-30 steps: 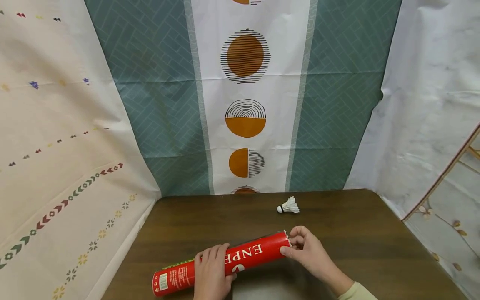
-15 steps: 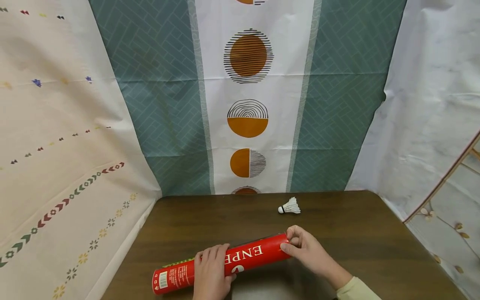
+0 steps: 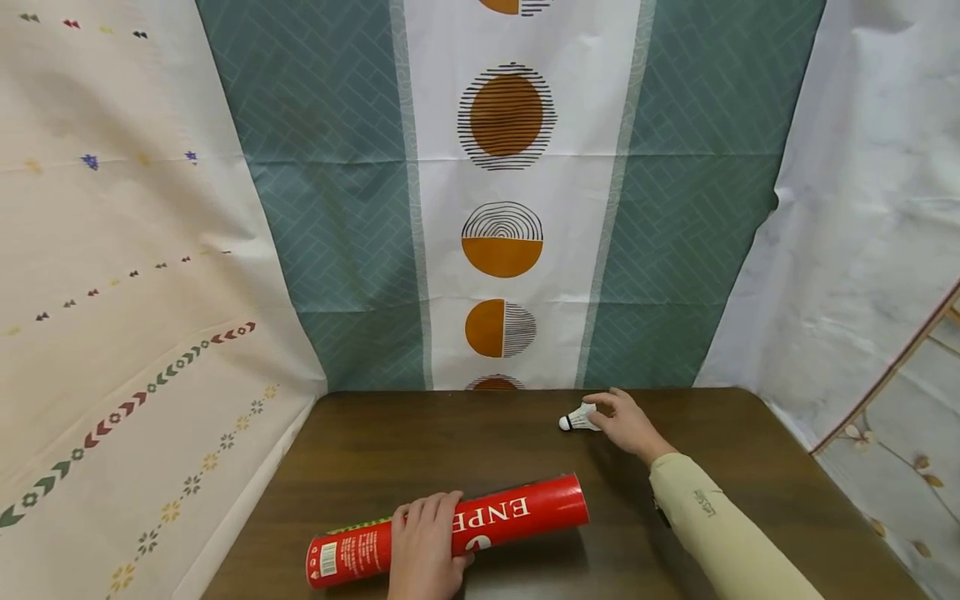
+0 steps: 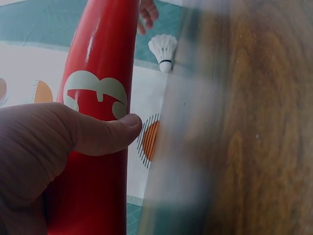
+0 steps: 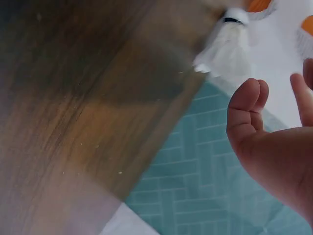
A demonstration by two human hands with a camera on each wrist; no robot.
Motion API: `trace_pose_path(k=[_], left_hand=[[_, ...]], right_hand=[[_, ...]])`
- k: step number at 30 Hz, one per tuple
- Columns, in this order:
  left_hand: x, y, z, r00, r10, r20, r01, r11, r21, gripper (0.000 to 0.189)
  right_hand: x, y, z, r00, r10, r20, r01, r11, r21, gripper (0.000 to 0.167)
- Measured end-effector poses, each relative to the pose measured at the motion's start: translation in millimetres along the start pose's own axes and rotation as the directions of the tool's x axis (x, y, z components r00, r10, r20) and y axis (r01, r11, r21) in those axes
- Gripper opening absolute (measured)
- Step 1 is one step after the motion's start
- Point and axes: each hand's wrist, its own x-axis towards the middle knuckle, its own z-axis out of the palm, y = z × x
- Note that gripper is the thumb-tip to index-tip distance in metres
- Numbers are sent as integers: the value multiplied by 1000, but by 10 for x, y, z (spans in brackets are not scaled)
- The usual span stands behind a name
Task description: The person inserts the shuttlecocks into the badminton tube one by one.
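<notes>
A long red shuttlecock tube (image 3: pixel 525 510) with white lettering and a barcode lies at a slant, its right end higher in the head view. My left hand (image 3: pixel 425 546) grips it left of its middle; in the left wrist view the thumb (image 4: pixel 107 134) wraps across the red wall (image 4: pixel 100 186). Farther back on the table, a white feather shuttlecock (image 3: pixel 572 420) with a black band lies on its side. Over its feathered end reaches my right hand (image 3: pixel 628 427). The right wrist view has those fingers (image 5: pixel 243 105) bent and parted, just short of the feathers (image 5: pixel 225 56).
The dark wooden table (image 3: pixel 420 450) ends at a patterned green and white cloth (image 3: pixel 495 192) hanging behind it. A cream cloth (image 3: pixel 150 350) hangs on the left, and a pale marbled one (image 3: pixel 847 250) on the right.
My right hand has left the tube's right end and moved back to the shuttlecock. A white jagged edge seen at that end a second ago no longer shows. The left hand keeps its grip.
</notes>
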Motion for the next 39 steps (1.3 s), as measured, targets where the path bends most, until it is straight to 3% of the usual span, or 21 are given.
trace_pose_path(k=[7, 12, 20, 26, 30, 35, 37, 39], left_hand=[[16, 37, -2, 1000, 1, 30, -1, 1000, -6, 87], [21, 68, -14, 999, -1, 37, 1, 1000, 8, 86], [32, 81, -16, 1000, 3, 15, -3, 1000, 21, 86], [46, 70, -15, 1000, -9, 3, 9, 1000, 21, 86], [49, 75, -14, 1000, -25, 8, 25, 1000, 18, 87], [42, 92, -7, 999, -34, 30, 34, 999, 0, 88], [35, 97, -6, 999, -35, 28, 35, 999, -3, 88], [26, 96, -5, 999, -43, 9, 43, 999, -2, 88]], right_hand=[[113, 153, 124, 996, 54, 72, -59, 996, 72, 40], [58, 152, 166, 995, 84, 62, -91, 988, 126, 39], [-393, 100, 8, 994, 87, -64, -80, 991, 105, 23], [-804, -12, -255, 994, 100, -33, -93, 981, 169, 26], [-978, -127, -330, 995, 98, 14, -99, 962, 255, 27], [-1100, -297, -219, 995, 89, 49, -100, 924, 370, 30], [-1148, -361, -135, 995, 89, 50, -102, 897, 431, 31], [-1208, -406, -46, 994, 85, 75, -112, 848, 518, 33]])
